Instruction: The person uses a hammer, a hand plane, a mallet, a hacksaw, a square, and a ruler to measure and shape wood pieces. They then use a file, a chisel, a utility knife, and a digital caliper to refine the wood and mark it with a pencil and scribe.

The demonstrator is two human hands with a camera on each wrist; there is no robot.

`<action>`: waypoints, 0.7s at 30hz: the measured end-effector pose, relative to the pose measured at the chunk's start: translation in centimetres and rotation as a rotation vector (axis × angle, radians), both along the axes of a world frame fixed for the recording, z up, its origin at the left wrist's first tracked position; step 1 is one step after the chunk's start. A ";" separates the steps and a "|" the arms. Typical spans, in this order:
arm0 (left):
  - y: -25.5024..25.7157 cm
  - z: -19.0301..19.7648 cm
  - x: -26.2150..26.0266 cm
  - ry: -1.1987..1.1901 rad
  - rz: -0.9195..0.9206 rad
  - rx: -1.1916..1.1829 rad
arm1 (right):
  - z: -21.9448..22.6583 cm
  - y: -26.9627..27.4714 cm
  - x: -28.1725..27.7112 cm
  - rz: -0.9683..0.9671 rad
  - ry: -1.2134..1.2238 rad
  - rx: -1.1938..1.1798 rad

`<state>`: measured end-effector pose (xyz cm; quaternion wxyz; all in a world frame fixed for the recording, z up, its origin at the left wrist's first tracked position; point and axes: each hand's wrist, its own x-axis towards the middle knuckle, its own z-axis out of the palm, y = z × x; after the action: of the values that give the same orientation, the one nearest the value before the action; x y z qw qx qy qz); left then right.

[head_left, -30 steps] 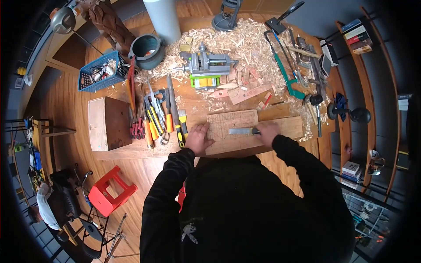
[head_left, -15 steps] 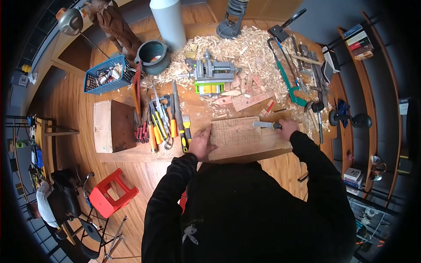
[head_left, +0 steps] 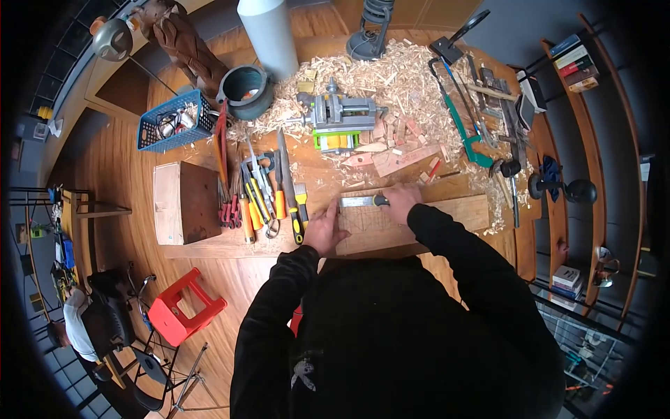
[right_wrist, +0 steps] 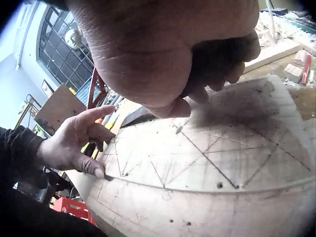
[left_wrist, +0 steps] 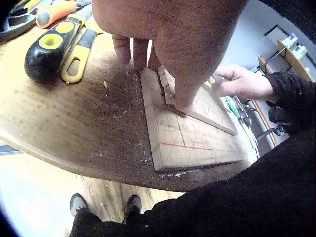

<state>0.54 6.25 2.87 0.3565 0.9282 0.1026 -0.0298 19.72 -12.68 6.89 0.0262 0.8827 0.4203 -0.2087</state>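
My right hand [head_left: 403,201] grips the dark handle of a chisel [head_left: 357,201], its flat silver blade pointing left over the upper board. Near the blade's end are the fingers of my left hand [head_left: 322,232]. That hand rests on the left end of the boards, thumb pressing by the upper board's near edge, the other fingers reaching down at the end. Crossed pencil lines and small holes mark the upper board [right_wrist: 222,148]. It lies on a longer lower board [head_left: 460,213], which carries a red line in the left wrist view. My right palm hides most of the handle.
Left of the boards lie a brush [head_left: 301,199], files and several hand tools, beside a wooden block [head_left: 199,202]. A grey vise [head_left: 345,115] stands behind, among wood shavings [head_left: 419,73] and offcuts. A green-framed saw [head_left: 460,126] lies at right.
My right hand first slid right along the board with the chisel, then came back left, past where it started. My left hand has stayed at the boards' left end.
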 end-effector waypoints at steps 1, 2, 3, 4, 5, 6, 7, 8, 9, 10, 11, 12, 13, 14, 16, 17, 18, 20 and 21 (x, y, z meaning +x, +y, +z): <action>0.0 -0.1 0.0 -0.010 0.000 -0.012 | 0.2 -0.8 0.3 -0.017 0.004 0.013; 0.0 -0.1 0.1 -0.022 0.001 -0.024 | 0.4 -1.9 0.7 -0.033 0.007 0.024; 0.0 0.0 0.1 -0.027 0.002 -0.027 | 0.2 -3.6 0.9 -0.072 -0.024 0.111; 0.1 0.2 0.2 -0.030 0.001 -0.038 | 0.4 -5.1 1.5 -0.137 -0.008 0.060; 0.2 0.4 0.2 -0.033 -0.001 -0.048 | 0.6 -6.5 2.0 -0.202 0.008 0.010; 0.2 0.5 0.3 -0.037 -0.001 -0.050 | 0.8 -7.9 2.5 -0.202 0.003 0.009; 0.3 0.6 0.4 -0.016 0.005 -0.057 | 0.8 -9.5 3.0 -0.191 -0.029 -0.064; 0.3 0.7 0.4 0.005 0.010 -0.065 | 0.9 -10.7 3.3 -0.182 -0.060 -0.137; 0.3 0.7 0.5 0.001 0.006 -0.067 | 0.8 -11.7 3.4 -0.185 -0.064 -0.138; 0.4 0.7 0.6 0.013 0.005 -0.063 | 0.9 -12.3 3.5 -0.209 -0.013 -0.129; 0.4 0.7 0.7 0.026 0.003 -0.058 | 0.9 -12.9 3.4 -0.233 0.038 -0.119; 0.5 0.7 0.7 0.023 -0.002 -0.058 | 0.7 -13.2 3.0 -0.238 0.036 -0.119; 0.5 0.7 0.8 0.029 -0.004 -0.060 | 1.0 -12.8 2.3 -0.307 0.167 -0.011; 0.5 0.7 0.9 0.035 -0.005 -0.063 | 1.3 -12.6 1.7 -0.374 0.298 0.098; 0.7 0.7 1.0 0.024 -0.013 -0.067 | -0.8 -12.7 0.9 -0.434 0.410 0.197; 0.6 0.7 0.8 0.017 -0.017 -0.072 | -1.6 -12.5 0.4 -0.429 0.488 0.230; 0.5 0.6 0.6 0.023 -0.017 -0.074 | -2.3 -12.4 -0.2 -0.424 0.567 0.262; 0.5 0.8 0.8 0.053 -0.008 -0.070 | -2.8 -11.9 -1.3 -0.450 0.600 0.302; 0.5 0.8 0.8 0.056 -0.009 -0.070 | -3.5 -11.8 -1.7 -0.498 0.610 0.293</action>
<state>1.29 6.72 3.69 0.3856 0.9144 0.1072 -0.0607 18.03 -24.52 3.41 -0.2765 0.8494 0.2079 -0.3985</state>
